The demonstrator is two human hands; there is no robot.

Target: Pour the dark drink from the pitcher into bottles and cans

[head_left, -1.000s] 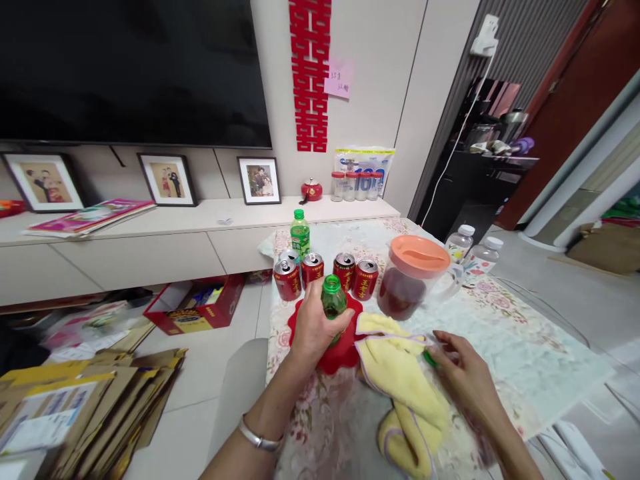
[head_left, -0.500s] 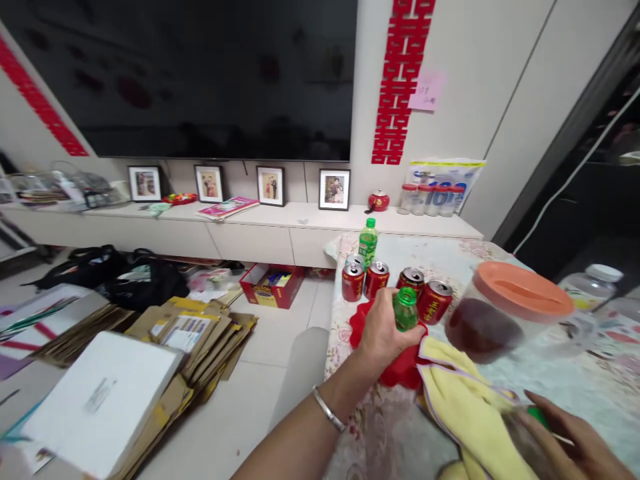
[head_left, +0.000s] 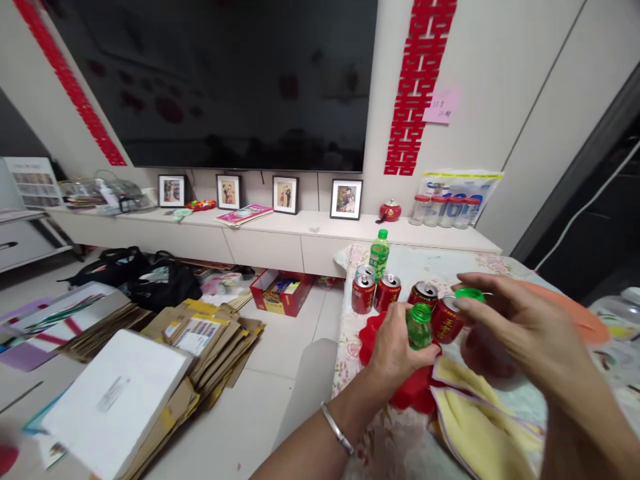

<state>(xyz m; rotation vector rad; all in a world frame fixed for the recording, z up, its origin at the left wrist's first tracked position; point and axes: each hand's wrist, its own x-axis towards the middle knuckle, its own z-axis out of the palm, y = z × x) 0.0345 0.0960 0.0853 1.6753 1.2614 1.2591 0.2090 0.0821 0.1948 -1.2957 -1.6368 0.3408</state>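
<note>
An uncapped green plastic bottle (head_left: 420,327) stands upright with my left hand (head_left: 397,343) wrapped round it below the neck. My right hand (head_left: 520,327) is raised to its right, pinching a green bottle cap (head_left: 470,294) apart from the bottle's mouth. Under and around my left hand lies a red scalloped tray (head_left: 373,330). A yellow cloth (head_left: 475,420) is bunched beside the tray, below my right hand. Just behind the bottle are several red drink cans (head_left: 364,293). Farther back stands a capped green bottle (head_left: 380,252).
A pitcher with an orange lid (head_left: 575,310) is partly hidden behind my right hand. Clear jars stand at the table's right edge. On the floor to the left lie flattened cardboard (head_left: 215,340), a white box (head_left: 117,400) and a red carton (head_left: 280,293).
My right hand has risen from beside the yellow cloth towards the bottle's mouth, carrying the green cap. My left hand keeps its hold on the bottle. The view has shifted slightly.
</note>
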